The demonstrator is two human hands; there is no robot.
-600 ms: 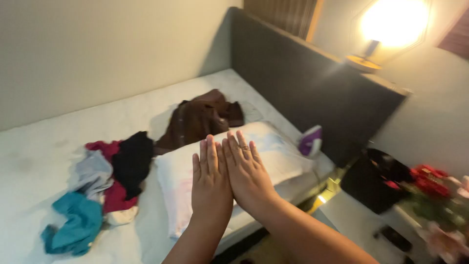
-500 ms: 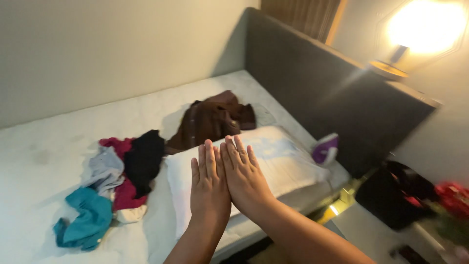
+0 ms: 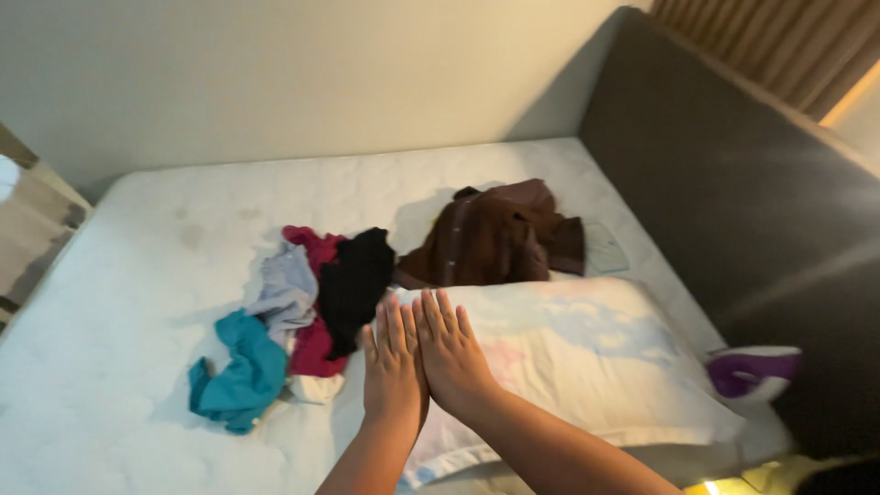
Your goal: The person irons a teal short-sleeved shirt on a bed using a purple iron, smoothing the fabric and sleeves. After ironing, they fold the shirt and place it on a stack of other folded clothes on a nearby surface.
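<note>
Both hands flat, fingers straight and together, holding nothing: left hand (image 3: 392,371) beside right hand (image 3: 451,356), over the near-left end of the pale pillow (image 3: 587,367); clothes pile (image 3: 302,312) lies left.

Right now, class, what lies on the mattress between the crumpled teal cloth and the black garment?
In the head view, a grey garment and a crimson garment lie between the crumpled teal cloth and the black garment, all heaped together.
</note>
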